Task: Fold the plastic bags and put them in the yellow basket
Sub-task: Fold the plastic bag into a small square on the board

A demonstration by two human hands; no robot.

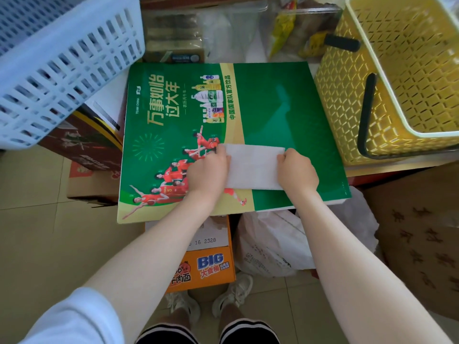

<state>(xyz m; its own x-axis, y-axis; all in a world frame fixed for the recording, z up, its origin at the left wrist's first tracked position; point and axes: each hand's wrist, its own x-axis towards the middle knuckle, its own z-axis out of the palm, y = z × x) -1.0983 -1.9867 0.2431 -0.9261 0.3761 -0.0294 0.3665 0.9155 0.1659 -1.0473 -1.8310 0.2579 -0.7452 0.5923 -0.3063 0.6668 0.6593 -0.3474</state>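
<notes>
Pinching each end of the folded white plastic bag [252, 167] on the green poster board [285, 115], our left hand [207, 171] and right hand [296, 171] curl tight; yellow basket [387, 78] looks empty, awaiting it.

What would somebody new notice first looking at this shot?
Probably the big green poster board filling the middle, with a folded white plastic bag lying on it, gripped by the left hand and right hand at either end. Next, the yellow basket at the upper right and the pale blue basket tilted at the upper left.
</notes>
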